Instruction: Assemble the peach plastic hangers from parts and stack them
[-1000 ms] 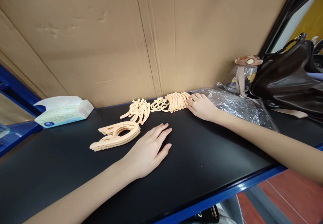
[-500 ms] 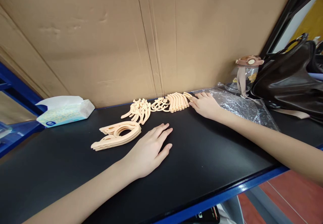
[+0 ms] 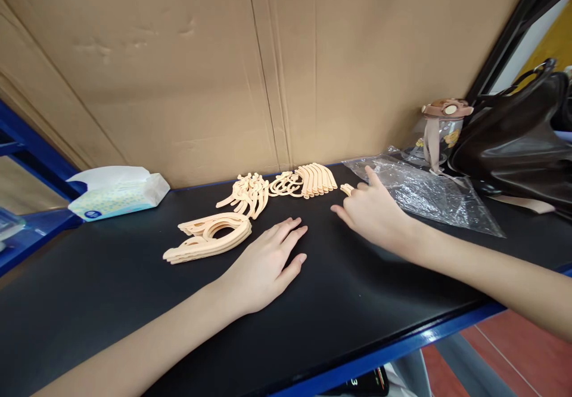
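My right hand (image 3: 375,212) is raised over the right half of the black table, fingers curled around a cream plastic hanger arm (image 3: 346,189); only its end shows past the fingers, the rest is hidden. Flat on the tabletop lies my left hand (image 3: 268,266), fingers spread and holding nothing. Just beyond it is a stack of folding hangers (image 3: 210,239). Along the back edge are a pile of hooked hanger pieces (image 3: 250,194), several ring-shaped hanger hooks (image 3: 286,183) and a neat row of curved hanger arms (image 3: 318,179).
A tissue pack (image 3: 118,193) sits at the back left. At the right are a crinkled clear plastic bag (image 3: 420,188), a strapped water bottle (image 3: 444,129) and a dark leather bag (image 3: 509,140). Cardboard (image 3: 179,75) stands behind the table (image 3: 335,301).
My right hand has drawn back from the row's right end toward me, bringing one hanger arm away from it. My left hand stays in place.
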Available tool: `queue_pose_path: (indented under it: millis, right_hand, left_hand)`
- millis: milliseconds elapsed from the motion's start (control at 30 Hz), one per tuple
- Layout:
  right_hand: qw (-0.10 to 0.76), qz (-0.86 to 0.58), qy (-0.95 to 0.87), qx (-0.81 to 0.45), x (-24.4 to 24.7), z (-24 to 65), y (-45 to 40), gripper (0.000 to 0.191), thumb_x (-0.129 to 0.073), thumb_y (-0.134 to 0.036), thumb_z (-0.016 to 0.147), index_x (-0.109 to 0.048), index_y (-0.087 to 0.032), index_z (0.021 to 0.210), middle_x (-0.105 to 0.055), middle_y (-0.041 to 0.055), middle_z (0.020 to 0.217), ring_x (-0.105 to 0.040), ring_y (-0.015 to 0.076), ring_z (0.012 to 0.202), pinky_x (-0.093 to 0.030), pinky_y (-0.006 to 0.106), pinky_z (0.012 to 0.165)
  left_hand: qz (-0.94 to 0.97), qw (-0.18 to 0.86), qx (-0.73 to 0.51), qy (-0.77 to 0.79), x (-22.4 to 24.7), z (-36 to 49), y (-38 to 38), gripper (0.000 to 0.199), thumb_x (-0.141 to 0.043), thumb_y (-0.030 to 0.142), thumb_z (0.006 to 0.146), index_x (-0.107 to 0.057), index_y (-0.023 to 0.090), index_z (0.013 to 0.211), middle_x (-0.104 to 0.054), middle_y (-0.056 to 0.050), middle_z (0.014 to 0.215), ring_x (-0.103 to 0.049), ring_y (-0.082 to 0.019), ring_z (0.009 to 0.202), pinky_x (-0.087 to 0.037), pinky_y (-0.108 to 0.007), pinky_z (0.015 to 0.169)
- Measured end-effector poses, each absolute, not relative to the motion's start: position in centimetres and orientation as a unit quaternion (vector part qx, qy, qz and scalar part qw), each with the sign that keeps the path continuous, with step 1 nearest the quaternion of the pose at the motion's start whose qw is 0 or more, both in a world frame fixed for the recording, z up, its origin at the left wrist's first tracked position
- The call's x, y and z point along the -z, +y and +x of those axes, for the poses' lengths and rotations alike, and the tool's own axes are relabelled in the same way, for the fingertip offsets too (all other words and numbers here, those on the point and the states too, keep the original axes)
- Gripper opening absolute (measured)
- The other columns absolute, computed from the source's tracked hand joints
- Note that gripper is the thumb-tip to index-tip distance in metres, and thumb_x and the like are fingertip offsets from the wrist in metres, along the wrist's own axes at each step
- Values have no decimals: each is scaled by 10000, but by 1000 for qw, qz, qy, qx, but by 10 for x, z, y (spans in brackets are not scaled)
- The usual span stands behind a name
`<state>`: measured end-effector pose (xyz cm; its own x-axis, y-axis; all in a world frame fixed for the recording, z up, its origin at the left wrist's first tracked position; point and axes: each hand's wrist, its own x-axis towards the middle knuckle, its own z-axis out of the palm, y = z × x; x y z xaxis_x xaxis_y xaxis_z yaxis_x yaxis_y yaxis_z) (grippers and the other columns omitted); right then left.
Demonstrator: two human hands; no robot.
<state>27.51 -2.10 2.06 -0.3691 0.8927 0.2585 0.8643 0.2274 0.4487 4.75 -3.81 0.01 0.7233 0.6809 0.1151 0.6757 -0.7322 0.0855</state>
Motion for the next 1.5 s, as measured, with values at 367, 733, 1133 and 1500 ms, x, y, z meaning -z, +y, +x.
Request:
queue_pose_path:
  millis: [367,733,1133,1500]
  right_hand:
    - [-72,428,866,-247,-12,249,-78,265,-593,-293,851,-671,-150,643,-648,86,657,-609,214,660,-388,290,474]
    - [-92,305,947,-24,-28,264,-57,134,-516,-128,890,-618,-178,962,-597,23,925,-570,118,722,-400,245,610]
    - [-140,378,911,83,-20,267,-26,63,-528,-197,904,-590,-184,909,-604,7,911,-573,134,797,-400,246,676]
    - [-132,454,881,30,-19,272,-16,195,-525,-236,907,-591,-177,1081,-638,50,1076,-607,192,938,-447,309,790]
  left_hand:
    - [927,-29,-136,348,0,49,-39,514,-400,321,951,-274,166,1425,-319,-96,1498,-275,-227,1389,-337,-424,1110]
    - [930,-23,-135,342,3,48,-38,448,-405,324,953,-371,158,1367,-369,-105,1464,-286,-238,1379,-356,-437,1092]
    - [924,-57,-155,346,-3,51,-39,292,-395,171,939,-569,205,1171,-585,-43,1025,-527,-211,1003,-322,-519,1047]
    - [912,-107,-167,358,3,51,-35,325,-385,167,939,-561,135,1210,-594,-85,1099,-478,-253,1117,-294,-513,1080]
